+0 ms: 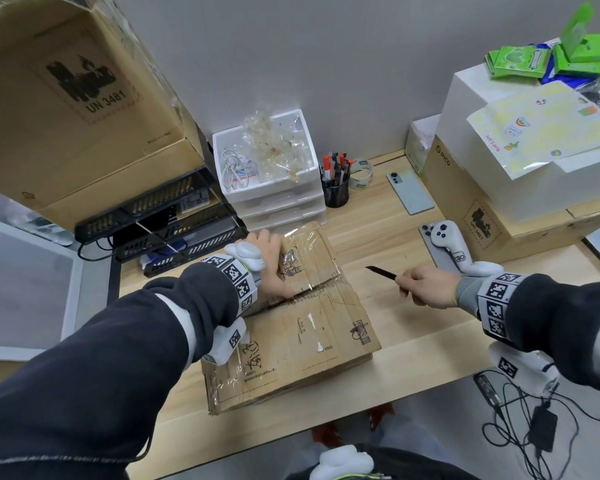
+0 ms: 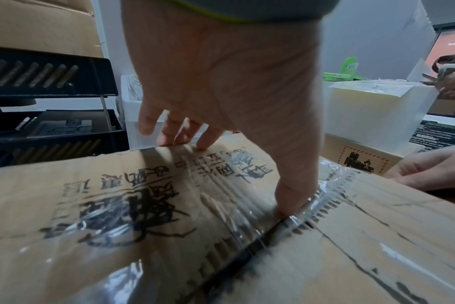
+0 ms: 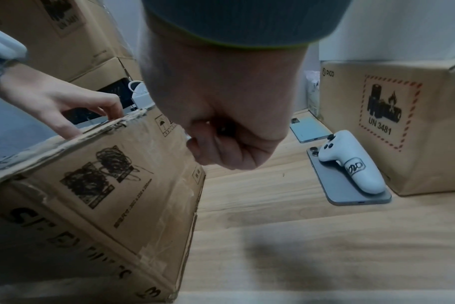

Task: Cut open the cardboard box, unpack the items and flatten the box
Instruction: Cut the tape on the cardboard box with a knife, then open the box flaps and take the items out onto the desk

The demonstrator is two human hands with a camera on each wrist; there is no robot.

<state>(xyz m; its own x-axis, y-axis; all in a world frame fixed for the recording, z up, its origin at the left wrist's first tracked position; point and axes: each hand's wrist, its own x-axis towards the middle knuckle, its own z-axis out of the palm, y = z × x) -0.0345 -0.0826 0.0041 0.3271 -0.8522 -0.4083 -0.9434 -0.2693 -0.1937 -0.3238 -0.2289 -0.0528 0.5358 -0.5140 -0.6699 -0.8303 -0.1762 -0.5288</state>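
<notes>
A worn brown cardboard box (image 1: 309,341) wrapped in clear tape stands on the wooden table (image 1: 413,327). Its top seam (image 1: 312,296) is slit along the middle. My left hand (image 1: 267,258) spans the far flap: the thumb (image 2: 288,197) digs into the seam and the fingertips (image 2: 185,135) hook the flap's far edge. To the right of the box, my right hand (image 1: 423,285) is a fist round a black knife (image 1: 380,271). Its blade points left at the box, clear of the cardboard. The right wrist view shows that fist (image 3: 221,144) beside the box's side wall (image 3: 91,185); the blade is hidden there.
A white controller (image 1: 444,240) lies on a phone right of the knife, with a second phone (image 1: 411,190) behind. A pen cup (image 1: 335,188), tape roll (image 1: 361,173) and white drawers (image 1: 274,188) stand at the back. A PICO carton (image 1: 465,202) sits right, a black rack (image 1: 160,220) left.
</notes>
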